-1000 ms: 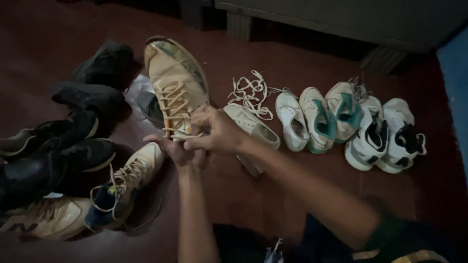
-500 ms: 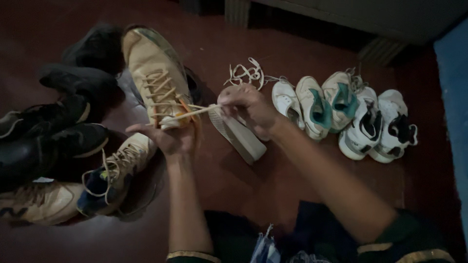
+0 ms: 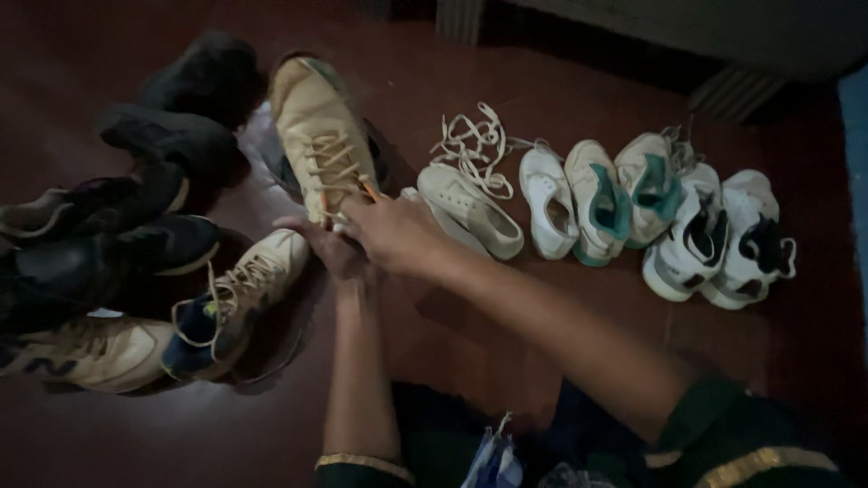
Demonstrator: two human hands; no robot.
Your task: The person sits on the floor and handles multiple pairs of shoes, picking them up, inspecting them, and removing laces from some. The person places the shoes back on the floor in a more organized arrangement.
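Two hands: we had both at the heel end of the tan shoe (image 3: 324, 136), close to the frame's centre.
Left hand (image 3: 327, 248): cupped under the shoe's near end, fingers partly curled; how firmly it gripped we could not tell.
Right hand (image 3: 391, 233): fingers pinched together by the top eyelets, on what looked like the lace (image 3: 333, 161) end; the dim light hid the grip itself.
Tan shoe: held tilted off the red floor (image 3: 561, 343), toe toward 12 o'clock, laces criss-crossed up the tongue.
Doing it well, as we judged: keep the left hand steady beneath the heel so the shoe did not twist, and draw the lace evenly with the right, checking each crossing lay flat before tightening.
At 3 o'clock: a white shoe (image 3: 470, 212) just beside the right hand, loose white laces (image 3: 472, 145) behind it, then a row of white and teal shoes (image 3: 633, 203).
At 9 o'clock: a heap of black shoes (image 3: 117, 226), with a tan and blue shoe (image 3: 231, 303) near the left wrist.
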